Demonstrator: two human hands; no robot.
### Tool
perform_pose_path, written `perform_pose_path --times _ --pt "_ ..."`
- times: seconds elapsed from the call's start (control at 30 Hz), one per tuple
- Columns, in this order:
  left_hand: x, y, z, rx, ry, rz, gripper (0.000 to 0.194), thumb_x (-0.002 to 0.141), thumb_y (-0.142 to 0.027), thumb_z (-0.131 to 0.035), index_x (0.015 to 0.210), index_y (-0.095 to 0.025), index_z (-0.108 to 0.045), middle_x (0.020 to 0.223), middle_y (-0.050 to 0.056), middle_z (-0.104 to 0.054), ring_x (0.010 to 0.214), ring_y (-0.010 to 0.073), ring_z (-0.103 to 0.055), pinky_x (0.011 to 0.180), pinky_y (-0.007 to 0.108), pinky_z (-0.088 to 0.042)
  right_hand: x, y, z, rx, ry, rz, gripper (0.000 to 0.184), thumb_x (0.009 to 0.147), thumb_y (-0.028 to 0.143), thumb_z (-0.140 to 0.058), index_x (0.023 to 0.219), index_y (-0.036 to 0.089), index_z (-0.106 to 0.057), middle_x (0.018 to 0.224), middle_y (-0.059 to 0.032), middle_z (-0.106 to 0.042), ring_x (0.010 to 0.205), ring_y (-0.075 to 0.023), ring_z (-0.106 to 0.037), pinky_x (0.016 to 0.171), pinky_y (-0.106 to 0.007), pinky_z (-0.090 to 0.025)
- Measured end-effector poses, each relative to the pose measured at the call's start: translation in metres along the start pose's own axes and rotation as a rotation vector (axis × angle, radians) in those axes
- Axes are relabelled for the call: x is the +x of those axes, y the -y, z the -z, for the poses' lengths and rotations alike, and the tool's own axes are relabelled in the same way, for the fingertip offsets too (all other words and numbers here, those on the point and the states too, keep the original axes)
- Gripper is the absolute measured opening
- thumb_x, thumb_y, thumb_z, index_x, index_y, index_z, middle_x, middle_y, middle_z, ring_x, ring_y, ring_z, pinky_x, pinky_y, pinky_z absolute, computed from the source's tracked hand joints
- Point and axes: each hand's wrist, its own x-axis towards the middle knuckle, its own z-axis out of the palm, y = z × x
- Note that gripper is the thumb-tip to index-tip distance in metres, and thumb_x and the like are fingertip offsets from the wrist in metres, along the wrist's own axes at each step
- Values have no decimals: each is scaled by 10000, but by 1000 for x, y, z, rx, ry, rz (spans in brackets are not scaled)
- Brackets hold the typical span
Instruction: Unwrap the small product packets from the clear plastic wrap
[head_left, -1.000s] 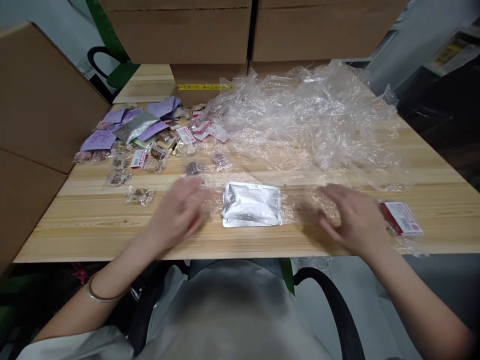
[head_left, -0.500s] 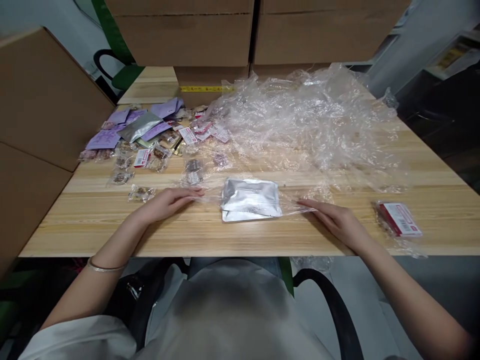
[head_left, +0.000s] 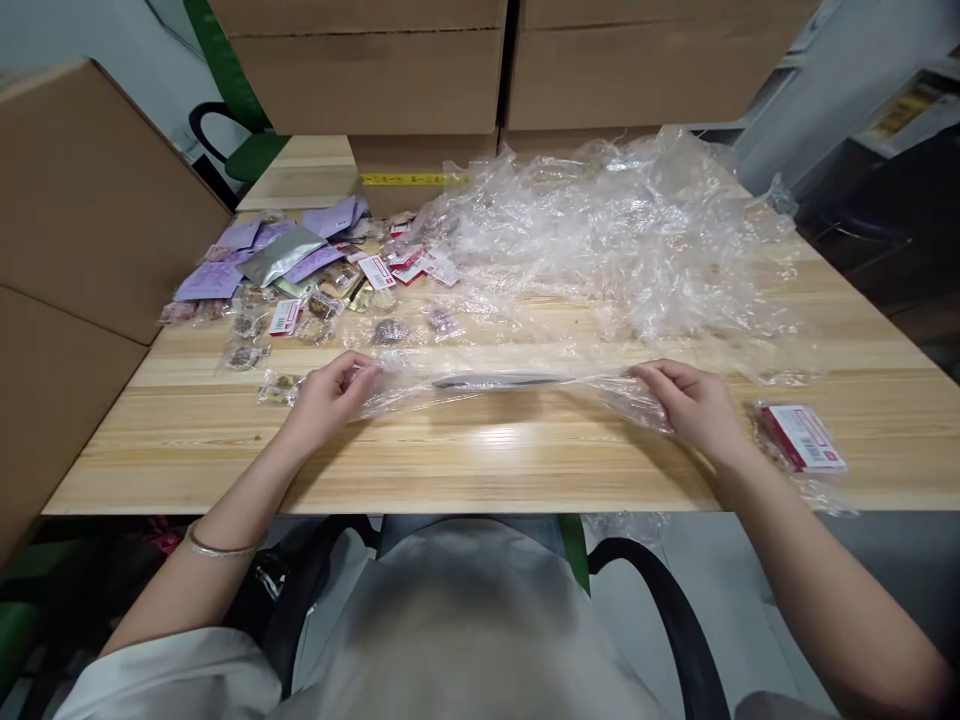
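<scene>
Between my hands stretches a strip of clear plastic film (head_left: 405, 390), raised a little off the table. Within it a silver foil pouch (head_left: 499, 381) is seen nearly edge-on, as a thin grey line. My left hand (head_left: 332, 393) pinches the film's left end with thumb and fingers. At the other end my right hand (head_left: 686, 400) grips the film the same way, and loose folds hang beside its fingers. Just left of my left hand lies a small clear-wrapped packet (head_left: 279, 387). A red and white labelled packet (head_left: 802, 438) rests to the right of my right hand.
Crumpled clear plastic (head_left: 600, 230) covers the table's back right. Purple sachets (head_left: 214, 280), another silver pouch (head_left: 281, 255) and several small wrapped packets are heaped at the back left. Cardboard boxes (head_left: 367, 85) stand behind, and another carton (head_left: 97, 200) is at the left.
My hands were blurred and moving near the flat pouch, then took the film at both sides. The film and pouch have since risen, and the pouch has tipped from flat to edge-on.
</scene>
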Motion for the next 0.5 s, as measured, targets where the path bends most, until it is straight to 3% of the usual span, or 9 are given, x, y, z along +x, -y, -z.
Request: perform_pose_path --times 0.17,0.33,0.5 --pt "3 -6 7 92 9 -15 301 914 -486 -556 913 -200 -650 588 -56 -474 533 116 -391 529 238 -278 17 10 13 -20 66 -24 449 834 568 -617 916 154 -771 395 49 -422 385 -111 -359 442 -279 -277" --pt "1 -13 10 204 72 -9 312 923 -482 -520 909 -198 -648 609 -45 -539 549 124 -436 554 240 -301 24 7 19 -22 93 -32 429 797 543 -662 898 145 -785 498 9 -547 412 -93 -358 441 -285 -268" --pt "2 -20 14 270 58 -19 321 921 -481 -502 912 -199 -655 615 -36 -564 551 132 -459 574 244 -317 25 8 24 -21 66 -50 408 792 514 -676 919 145 -792 441 34 -460 391 -97 -342 431 -298 -273"
